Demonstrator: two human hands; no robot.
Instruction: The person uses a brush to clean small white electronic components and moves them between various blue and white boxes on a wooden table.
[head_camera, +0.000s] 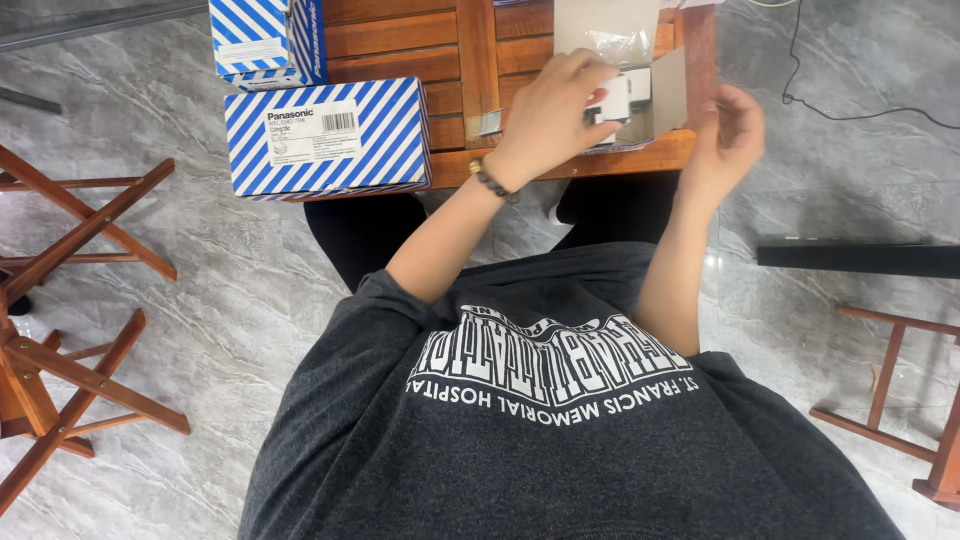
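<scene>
On the wooden table (480, 60), the left hand (550, 110) apparently grips a white part (612, 100); the right hand (730, 130) hovers empty.

I take this for a home or small makeshift packing room: grey marble-look floor tiles (180, 290), a slatted wooden worktop (400, 40), folding wooden chairs (60, 330) left and right, and blue-striped cartons (330, 135) stacked far left.
</scene>
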